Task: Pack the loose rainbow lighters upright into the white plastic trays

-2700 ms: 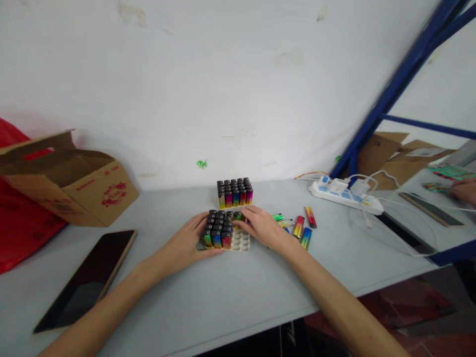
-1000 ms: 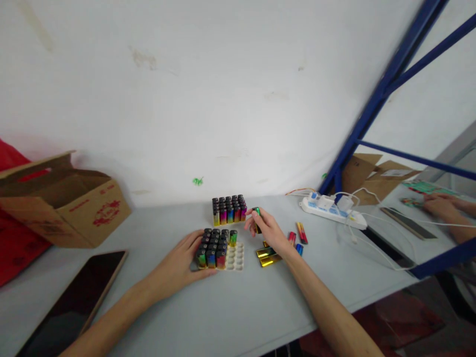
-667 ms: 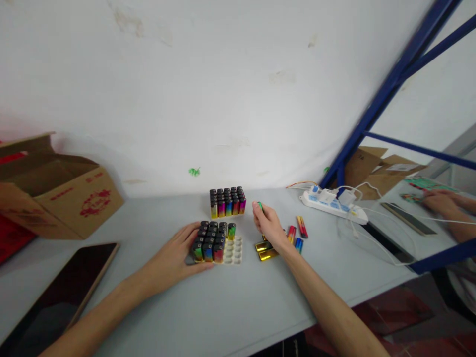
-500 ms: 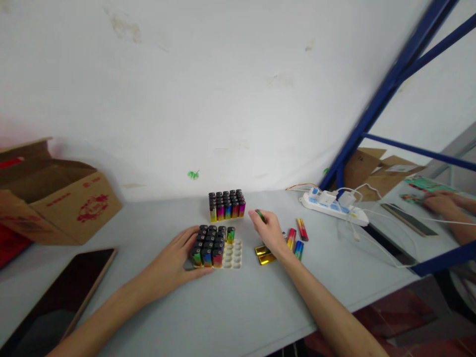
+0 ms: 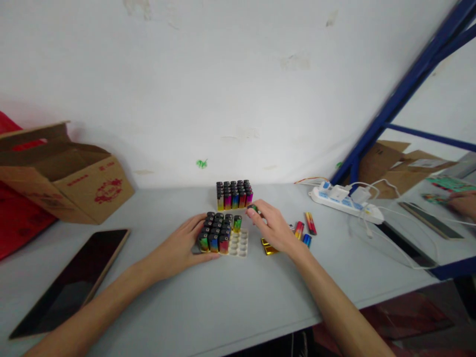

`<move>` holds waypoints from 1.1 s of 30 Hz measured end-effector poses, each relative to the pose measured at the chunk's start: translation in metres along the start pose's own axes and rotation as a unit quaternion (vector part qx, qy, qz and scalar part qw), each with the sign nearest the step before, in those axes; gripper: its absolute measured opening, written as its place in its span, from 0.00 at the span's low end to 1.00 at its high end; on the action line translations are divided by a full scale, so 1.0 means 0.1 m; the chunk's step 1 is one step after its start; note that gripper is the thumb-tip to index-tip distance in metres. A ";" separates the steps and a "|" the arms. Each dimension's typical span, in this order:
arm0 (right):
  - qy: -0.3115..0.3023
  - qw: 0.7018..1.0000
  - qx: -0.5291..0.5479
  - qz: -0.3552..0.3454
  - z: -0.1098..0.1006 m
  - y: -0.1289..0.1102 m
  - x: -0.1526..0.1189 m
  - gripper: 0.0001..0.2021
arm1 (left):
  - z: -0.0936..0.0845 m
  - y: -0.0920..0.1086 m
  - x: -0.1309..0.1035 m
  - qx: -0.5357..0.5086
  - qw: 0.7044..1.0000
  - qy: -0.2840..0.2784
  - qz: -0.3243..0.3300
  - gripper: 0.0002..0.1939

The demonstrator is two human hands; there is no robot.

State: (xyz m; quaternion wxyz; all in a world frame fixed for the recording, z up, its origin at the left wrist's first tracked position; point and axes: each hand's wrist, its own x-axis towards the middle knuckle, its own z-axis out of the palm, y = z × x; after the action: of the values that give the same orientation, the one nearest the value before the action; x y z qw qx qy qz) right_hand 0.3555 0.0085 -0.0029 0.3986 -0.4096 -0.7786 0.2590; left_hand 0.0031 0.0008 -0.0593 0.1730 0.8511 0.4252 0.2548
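Observation:
My left hand [image 5: 177, 249] is wrapped around the left side of a white tray [image 5: 238, 245] with round pockets, its thumb along the near edge. Black-topped, shiny coloured lighters [image 5: 214, 232] stand upright in the tray's left part, and a single green-yellow lighter [image 5: 237, 224] stands in the back row beside them. Several pockets on the right hold nothing. Between thumb and fingers, my right hand [image 5: 274, 227] pinches a green lighter with a dark top [image 5: 253, 208], just above and right of the tray's back corner. Loose lighters [image 5: 310, 223] lie right of that hand, some partly hidden by it.
A full block of upright lighters [image 5: 235, 197] stands behind the tray. At left are a dark tablet [image 5: 72, 282] and an open cardboard box [image 5: 92, 191]. On the right lie a power strip [image 5: 345, 206] with cables and a blue metal frame [image 5: 372, 134]; another person's hand [image 5: 463, 204] shows beyond.
My right hand has moved left, bringing the green lighter closer to the tray. My left hand keeps its place on the tray. The whole view has shifted slightly.

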 end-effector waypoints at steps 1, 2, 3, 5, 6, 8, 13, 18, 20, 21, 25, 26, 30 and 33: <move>-0.013 0.999 -0.033 -0.020 -0.03 -0.03 -0.01 0.29 | 0.00 0.00 0.00 -0.001 1.000 -0.002 -0.001 0.47; -0.029 0.997 -0.058 -0.030 -0.05 -0.05 -0.02 0.28 | -0.01 0.01 0.00 -0.002 1.000 -0.004 -0.003 0.47; -0.046 0.996 -0.074 -0.030 -0.06 -0.06 -0.03 0.27 | -0.01 0.02 0.00 -0.004 1.000 -0.005 -0.005 0.48; -0.079 0.994 -0.080 -0.017 -0.06 -0.06 -0.04 0.28 | -0.03 0.05 0.01 -0.008 1.000 -0.005 -0.005 0.47; -0.089 0.993 -0.073 -0.011 -0.06 -0.06 -0.04 0.29 | -0.03 0.07 0.01 -0.010 1.000 -0.004 -0.005 0.47; -0.099 0.994 -0.051 -0.006 -0.06 -0.05 -0.05 0.30 | -0.04 0.09 0.02 -0.013 1.000 -0.002 -0.003 0.45; -0.116 0.993 -0.037 0.000 -0.05 -0.02 -0.07 0.28 | -0.03 0.10 0.03 -0.013 1.000 0.002 0.000 0.45; -0.143 0.987 -0.077 -0.013 -0.02 -0.03 -0.06 0.19 | -0.02 0.06 0.01 -0.004 1.000 0.008 -0.001 0.45; -0.157 0.983 -0.098 -0.012 -0.02 -0.06 -0.04 0.16 | -0.02 0.03 0.00 -0.003 1.000 0.004 0.001 0.46; -0.161 0.980 -0.118 -0.009 -0.02 -0.08 -0.04 0.16 | -0.02 0.02 0.00 -0.003 1.000 0.002 0.002 0.46; -0.171 0.954 -0.246 0.012 -0.05 -0.23 0.01 0.15 | -0.01 -0.05 0.00 -0.001 1.000 -0.004 0.000 0.47; -0.178 0.946 -0.269 0.013 -0.05 -0.27 0.02 0.15 | 0.00 -0.06 0.00 0.000 1.000 -0.006 -0.001 0.47; -0.199 0.931 -0.305 0.006 0.01 -0.39 0.07 0.14 | 0.00 -0.11 0.00 0.009 1.000 -0.002 0.004 0.46; -0.193 0.930 -0.312 0.008 0.05 -0.42 0.10 0.15 | -0.01 -0.14 0.00 0.018 1.000 0.003 0.006 0.46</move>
State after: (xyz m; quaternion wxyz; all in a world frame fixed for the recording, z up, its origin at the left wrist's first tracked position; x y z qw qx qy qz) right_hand 0.3300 -0.0059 0.0286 0.0907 -0.4612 -0.8790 0.0803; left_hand -0.0062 0.0090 -0.0650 0.1546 0.8557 0.4254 0.2510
